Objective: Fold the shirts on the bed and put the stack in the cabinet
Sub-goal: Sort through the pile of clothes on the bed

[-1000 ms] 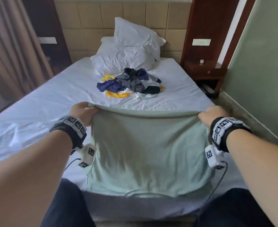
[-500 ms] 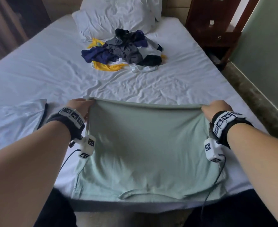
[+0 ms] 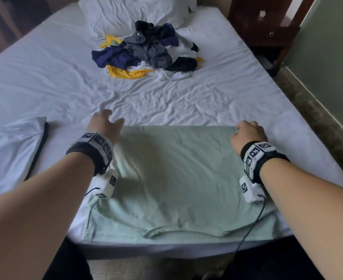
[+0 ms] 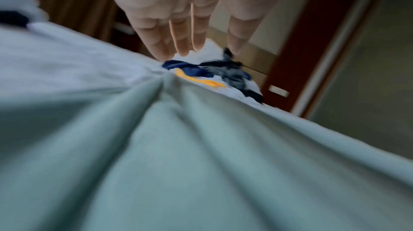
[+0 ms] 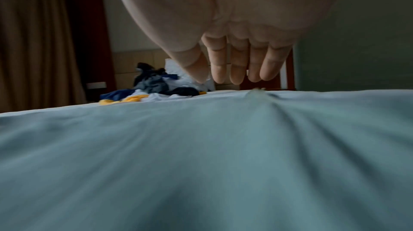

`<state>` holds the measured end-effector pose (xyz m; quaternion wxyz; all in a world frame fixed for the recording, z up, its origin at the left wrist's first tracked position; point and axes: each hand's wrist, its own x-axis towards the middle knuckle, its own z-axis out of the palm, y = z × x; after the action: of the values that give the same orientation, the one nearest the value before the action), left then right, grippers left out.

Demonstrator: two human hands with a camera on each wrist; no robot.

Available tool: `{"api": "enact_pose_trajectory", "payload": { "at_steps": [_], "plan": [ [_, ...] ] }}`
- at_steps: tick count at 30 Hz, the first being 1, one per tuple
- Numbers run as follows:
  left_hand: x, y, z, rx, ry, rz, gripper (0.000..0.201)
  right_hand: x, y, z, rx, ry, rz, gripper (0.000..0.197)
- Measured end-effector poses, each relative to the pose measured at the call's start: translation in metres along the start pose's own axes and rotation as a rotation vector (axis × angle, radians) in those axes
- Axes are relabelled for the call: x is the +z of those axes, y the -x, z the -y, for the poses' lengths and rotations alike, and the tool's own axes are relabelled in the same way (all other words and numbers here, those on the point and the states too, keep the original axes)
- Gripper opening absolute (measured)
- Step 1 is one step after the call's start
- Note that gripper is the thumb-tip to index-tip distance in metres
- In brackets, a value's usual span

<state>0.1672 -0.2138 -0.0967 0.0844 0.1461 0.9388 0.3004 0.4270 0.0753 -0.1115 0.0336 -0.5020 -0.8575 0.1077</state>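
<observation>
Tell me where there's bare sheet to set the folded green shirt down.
Widest free patch: the wrinkled sheet between the green shirt and the clothes pile. More bare sheet runs left of that pile toward the bed's left edge. Crowded: the near left holds a folded white garment; the green shirt fills the near edge; the pillow blocks behind the pile.

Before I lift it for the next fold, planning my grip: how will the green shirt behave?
The green shirt is probably floppy: it lies flat and bunches into creases near the left hand. Likely light. It would sag if held only by the right hand.
</observation>
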Motion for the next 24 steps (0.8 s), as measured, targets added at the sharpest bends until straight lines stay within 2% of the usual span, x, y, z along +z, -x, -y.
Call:
{"api": "enact_pose_trajectory", "payload": {
  "at_steps": [2,4,7,10,15,21,24],
  "plan": [
    [0.014,0.028,-0.012,0.185,-0.167,0.103,0.064,0.014,0.018,0.009,-0.078,0.056,0.089,0.043],
    [0.034,0.047,-0.012,0.277,-0.369,0.25,0.079,0.03,0.031,0.013,-0.147,0.146,0.163,0.061],
    [0.055,0.058,0.005,0.185,-0.49,0.368,0.089,0.046,0.045,0.005,-0.128,0.162,0.275,0.089],
    [0.066,0.057,0.023,0.173,-0.497,0.414,0.088,0.051,0.048,-0.006,-0.139,0.211,0.345,0.094],
    [0.079,0.047,0.027,0.133,-0.48,0.436,0.089,0.057,0.04,-0.008,-0.14,0.202,0.417,0.095],
    [0.08,0.046,0.029,0.13,-0.41,0.427,0.086,0.06,0.037,-0.012,-0.145,0.162,0.424,0.095],
    [0.06,0.057,0.016,0.139,-0.214,0.319,0.076,0.042,0.037,-0.015,-0.197,-0.04,0.265,0.078]
  ]
}}
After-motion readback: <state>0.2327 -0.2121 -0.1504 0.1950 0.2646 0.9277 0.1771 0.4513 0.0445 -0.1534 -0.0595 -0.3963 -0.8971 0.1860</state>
